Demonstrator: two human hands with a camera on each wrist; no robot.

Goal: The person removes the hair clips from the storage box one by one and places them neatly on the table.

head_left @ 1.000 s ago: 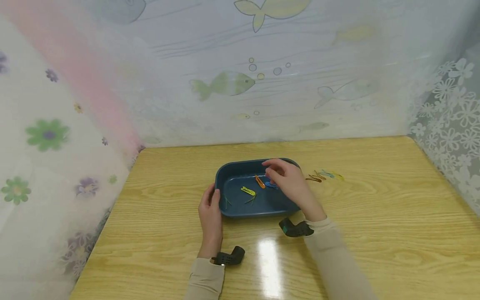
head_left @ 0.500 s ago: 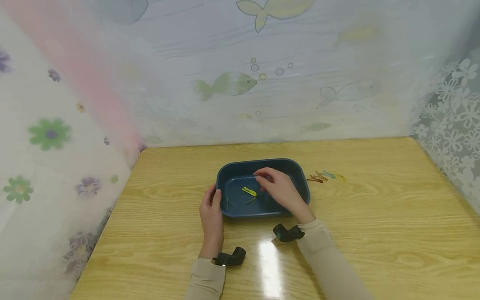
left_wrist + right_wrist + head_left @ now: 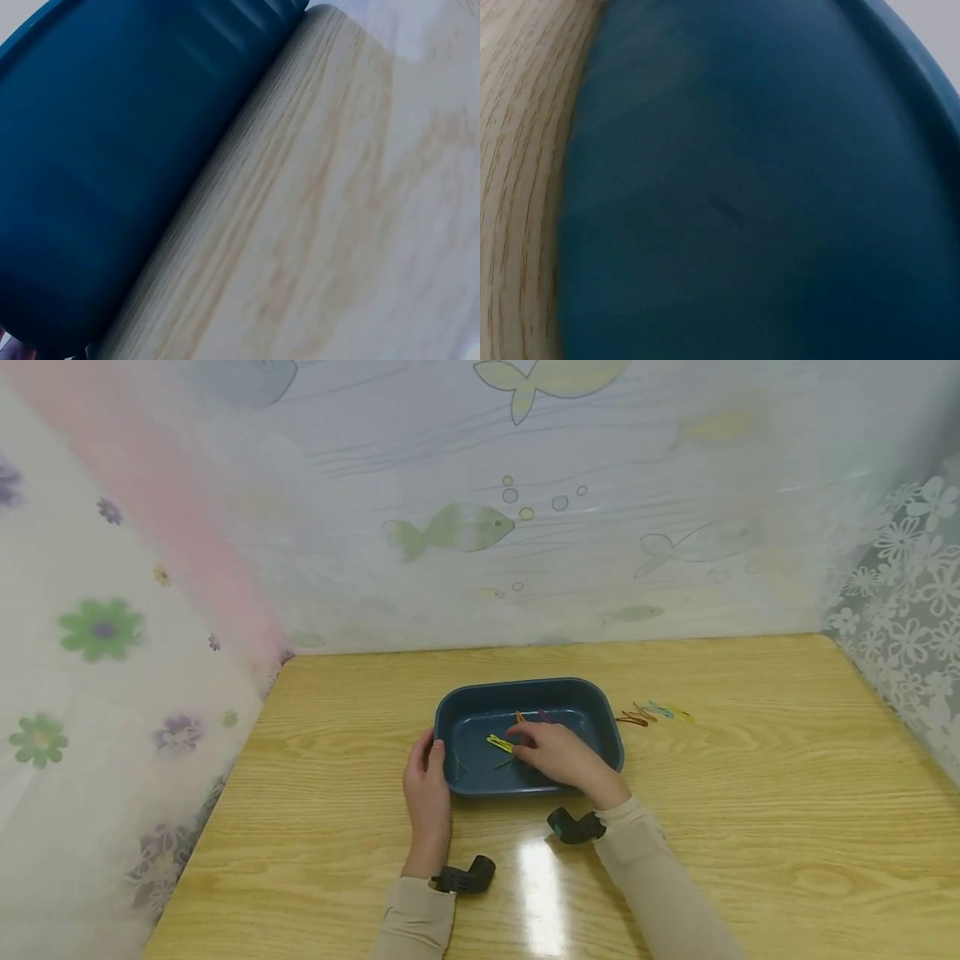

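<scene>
Inspector: Begin at the left. What is noted?

Clerk: The left hand is at the nine o'clock side of the dark blue tray, thumb at the rim, fingers along the outer wall. It grips the tray, which stands on the worktop.

Inspector: Contents, in order?

Clerk: A thin green piece near the left hand's end, kind unclear. Next, the yellow clip, near the middle of the tray floor.

Inspector: Its lie?

Clerk: Long axis roughly ten to four o'clock. It sits at about nine o'clock from the fingers of the right hand, which is plainly the nearer hand; its four o'clock end meets the thumb tip.

Inspector: Pinched?

Clerk: Cannot tell. Those fingers are bent, but contact is too small to judge, and the right wrist view shows only tray wall and worktop.

Inspector: Remaining items?

Clerk: An orange clip and a purple clip, both partly hidden beyond the right hand. Outside, at two to three o'clock of the tray, lie loose clips.
</scene>
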